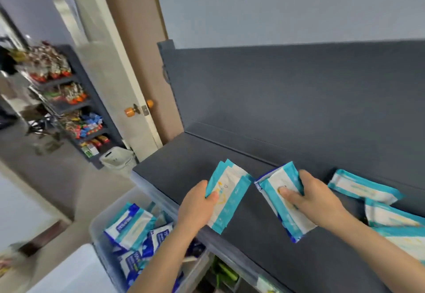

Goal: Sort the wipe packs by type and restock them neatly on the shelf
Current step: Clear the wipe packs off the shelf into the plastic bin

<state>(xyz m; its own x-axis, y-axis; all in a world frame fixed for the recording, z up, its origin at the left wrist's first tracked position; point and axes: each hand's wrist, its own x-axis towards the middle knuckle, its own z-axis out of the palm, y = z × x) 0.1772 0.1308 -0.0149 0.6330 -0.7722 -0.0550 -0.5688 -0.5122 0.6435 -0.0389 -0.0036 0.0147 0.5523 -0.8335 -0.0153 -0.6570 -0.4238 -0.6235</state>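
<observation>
My left hand (197, 205) grips a small stack of teal-and-white wipe packs (230, 191) over the front edge of the dark grey shelf (184, 154). My right hand (312, 197) grips another stack of wipe packs (282, 205), teal-and-white on top with a dark-blue-edged pack underneath, just above the shelf top. More teal-and-white packs (363, 187) lie flat on the shelf at the right. A clear plastic bin (108, 214) below the shelf's left end holds several mixed teal and dark-blue wipe packs (131, 226).
The shelf's back panel (299, 90) rises behind the top board. A brown door with an orange knob (130, 111) stands left of it. A white bin (118, 158) sits on the floor, and a snack rack (76, 113) stands far left. Green items (226, 272) lie on a lower shelf.
</observation>
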